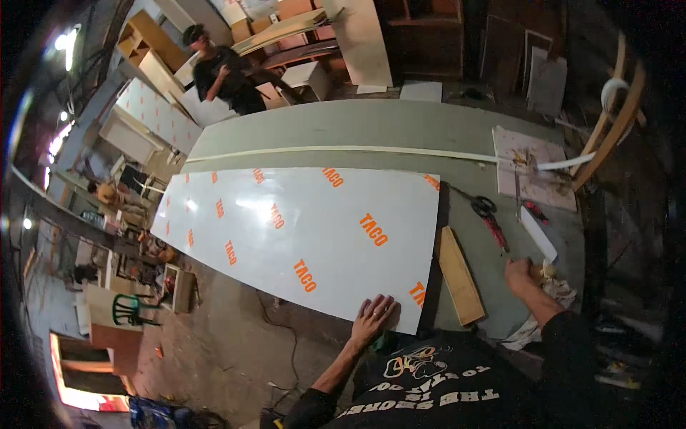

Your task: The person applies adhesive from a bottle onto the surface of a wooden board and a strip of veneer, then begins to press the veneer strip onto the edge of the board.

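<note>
Head view: we look down on a white board (286, 229) lying on the green-grey tabletop (429, 129), its long near edge facing the floor (229, 318).
Left hand: our left hand (374, 319) lies spread on the board's near right corner; that grip is open, pressing rather than clasping.
Right hand: our right hand (522, 277) has curled fingers beside a crumpled cloth (550, 304); we cannot tell whether its grip holds anything.
Board edge: no tabletop shows along it, so a hard push there might tip or slide the board.
Glossy face: it may let our palm slip.
Plank: the plank (461, 279) and black-and-red tool (484, 207) lie near the board's right end; swinging it could knock them or scratch its face.
</note>
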Tool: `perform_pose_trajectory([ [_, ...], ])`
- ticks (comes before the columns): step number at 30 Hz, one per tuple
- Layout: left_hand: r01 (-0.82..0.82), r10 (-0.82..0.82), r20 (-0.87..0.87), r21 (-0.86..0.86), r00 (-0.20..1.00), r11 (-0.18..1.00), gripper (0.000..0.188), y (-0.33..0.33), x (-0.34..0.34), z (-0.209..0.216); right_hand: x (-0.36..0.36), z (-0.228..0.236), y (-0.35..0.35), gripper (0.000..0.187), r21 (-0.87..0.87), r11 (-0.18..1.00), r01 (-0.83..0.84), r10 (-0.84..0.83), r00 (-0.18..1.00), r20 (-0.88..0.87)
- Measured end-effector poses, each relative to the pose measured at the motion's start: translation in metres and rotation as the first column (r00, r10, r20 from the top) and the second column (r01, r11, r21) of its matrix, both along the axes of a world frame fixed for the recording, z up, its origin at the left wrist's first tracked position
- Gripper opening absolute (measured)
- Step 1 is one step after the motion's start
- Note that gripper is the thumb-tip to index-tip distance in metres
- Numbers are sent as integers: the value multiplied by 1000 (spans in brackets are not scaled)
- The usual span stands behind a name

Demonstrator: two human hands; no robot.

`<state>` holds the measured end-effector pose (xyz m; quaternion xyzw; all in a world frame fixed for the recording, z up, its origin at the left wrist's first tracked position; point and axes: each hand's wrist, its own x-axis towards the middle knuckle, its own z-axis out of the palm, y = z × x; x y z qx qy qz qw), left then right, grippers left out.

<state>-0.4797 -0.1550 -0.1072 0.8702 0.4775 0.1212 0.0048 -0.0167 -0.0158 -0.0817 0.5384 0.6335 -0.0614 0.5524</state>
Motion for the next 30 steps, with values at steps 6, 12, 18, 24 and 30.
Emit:
perform_pose_trajectory([
  [6,-6,6,9,23,1000,1000,64,-2,1,-12,7,-18,-1,89,169,980,-107,127,985,-115],
  [12,17,-17,9,23,1000,1000,69,-7,-9,-8,-71,23,-23,70,329,906,268,28,735,-677],
  [18,-11,14,27,-96,1000,995,74,-7,-6,-6,-79,3,-52,57,257,810,527,-87,541,-837],
  [24,-93,94,-4,-189,996,977,80,-6,2,0,-87,-1,-62,44,318,713,624,56,402,-914],
  [30,-134,98,-146,-257,984,957,92,-1,2,3,-92,-24,-50,40,309,588,748,229,212,-950],
])
